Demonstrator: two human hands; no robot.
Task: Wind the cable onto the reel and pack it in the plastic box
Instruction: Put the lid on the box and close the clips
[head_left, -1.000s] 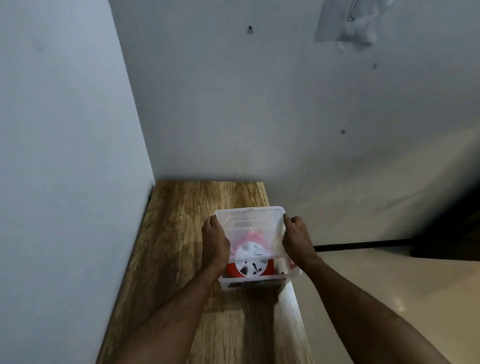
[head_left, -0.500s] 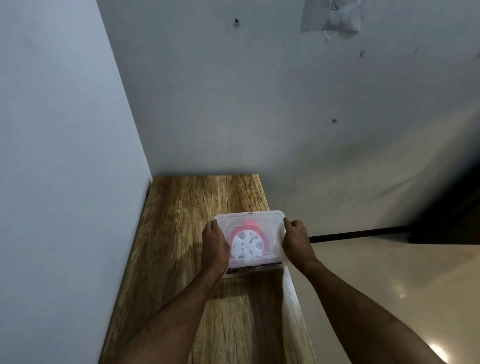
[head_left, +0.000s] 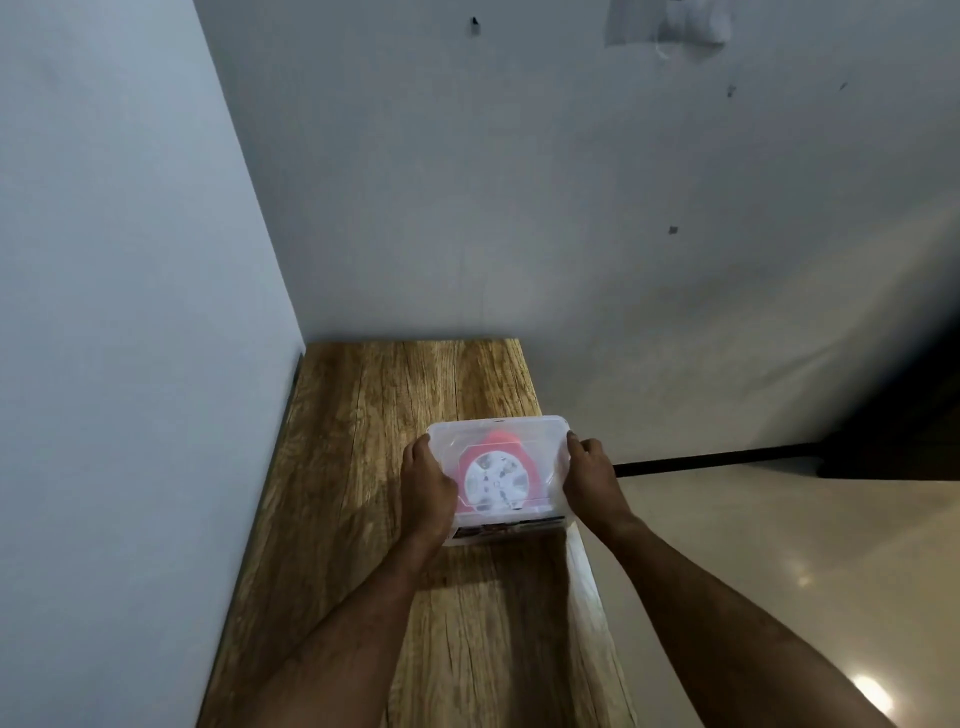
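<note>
A clear plastic box (head_left: 540, 436) sits on the wooden table (head_left: 374, 426), near its right edge. Its translucent lid lies flat on top. Through the lid I see the red reel (head_left: 496, 480) with a white round face, lying inside the box. The cable itself cannot be made out. My left hand (head_left: 428, 493) presses against the box's left side, fingers over the lid's edge. My right hand (head_left: 592, 478) grips the right side the same way.
Walls close in the table on the left and at the back. The table's right edge drops to a glossy floor (head_left: 779, 545). A dark bar (head_left: 717, 460) runs along the floor by the wall on the right.
The lid, tilted up a second ago with the reel showing under its near edge, has come down flat onto the box. Both hands stayed on its sides.
</note>
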